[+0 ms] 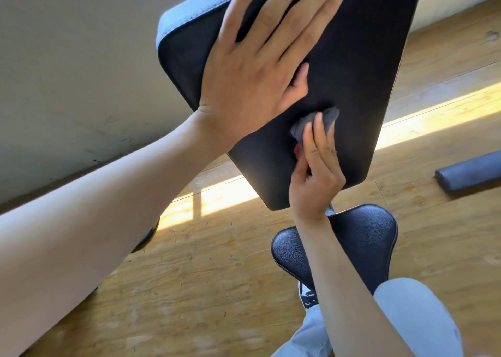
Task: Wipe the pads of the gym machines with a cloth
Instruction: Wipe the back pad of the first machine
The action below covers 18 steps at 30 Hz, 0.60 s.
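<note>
Black padded backrest of the gym machine (339,66) fills the upper middle of the head view, tilted and facing the person, with a pale light-blue edge along its top left corner. Just below it sits the black textured-leather seat pad (360,237), and a dark roll-shaped foam pad (471,173) lies on the wooden floor (217,270) well off to the right.

The left hand (257,66) lies flat on the backrest, its grip open with fingers spread and palm pressed against the upholstery — bracing it, as I judge, not holding anything. The right hand (314,177) has its grip closed around a small bunched grey cloth (317,122), which touches the lower middle of the backrest, just below the left thumb. The wipe looks to be in progress on this one pad; the seat pad shows no sign either way of having been done.

Several things could go wrong from here. The cloth is wadded into a small lump, so each pass covers only a narrow strip — patches near the edges and corners could easily be missed. The bracing hand covers much of the upper pad, and that area stays unwiped unless the hand shifts. The two hands are close together, so an upward stroke could run the cloth into the left thumb. The pinch on the cloth looks light, and it may slip out under firmer pressure.
</note>
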{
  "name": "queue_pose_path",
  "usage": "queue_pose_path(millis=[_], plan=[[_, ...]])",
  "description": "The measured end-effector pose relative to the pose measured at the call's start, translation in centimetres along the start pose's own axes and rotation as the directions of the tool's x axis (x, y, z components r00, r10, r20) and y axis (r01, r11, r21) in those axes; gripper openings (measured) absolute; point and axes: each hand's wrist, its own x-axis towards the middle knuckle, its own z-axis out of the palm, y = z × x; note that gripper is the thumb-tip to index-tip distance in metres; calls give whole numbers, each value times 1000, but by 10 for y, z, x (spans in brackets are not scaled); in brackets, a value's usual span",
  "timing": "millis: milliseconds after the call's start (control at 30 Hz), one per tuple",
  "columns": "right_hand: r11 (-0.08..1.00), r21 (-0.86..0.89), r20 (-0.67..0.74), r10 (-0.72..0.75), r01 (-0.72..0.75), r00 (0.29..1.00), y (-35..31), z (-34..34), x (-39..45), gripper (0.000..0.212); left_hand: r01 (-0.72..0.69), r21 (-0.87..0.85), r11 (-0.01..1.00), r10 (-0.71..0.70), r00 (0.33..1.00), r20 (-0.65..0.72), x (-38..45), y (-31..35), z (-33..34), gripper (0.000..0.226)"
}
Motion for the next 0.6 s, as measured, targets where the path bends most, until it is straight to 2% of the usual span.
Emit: queue_pose_path(millis=[100, 300, 433, 533, 600], plan=[[999, -22, 53, -44, 45, 998, 28, 1, -25, 26, 1, -17, 1000, -1, 1000, 10, 1, 0, 0, 54], [989, -147, 227, 5, 29, 974, 73, -12, -85, 33, 3, -22, 1000, -3, 1000, 0, 1, 1, -1, 54], [967, -208, 317, 212, -150, 925, 86, -24, -127, 37, 5, -25, 1000, -5, 1000, 14, 1, 0, -2, 56], [898, -253, 363, 432, -359, 826, 92, -31, -150, 40, 0, -39, 999, 0, 1000, 0, 2, 0, -2, 54], [851, -291, 331, 518, -437, 789, 94, -36, -154, 44, 2, -27, 1000, -2, 1000, -7, 1, -1, -2, 54]])
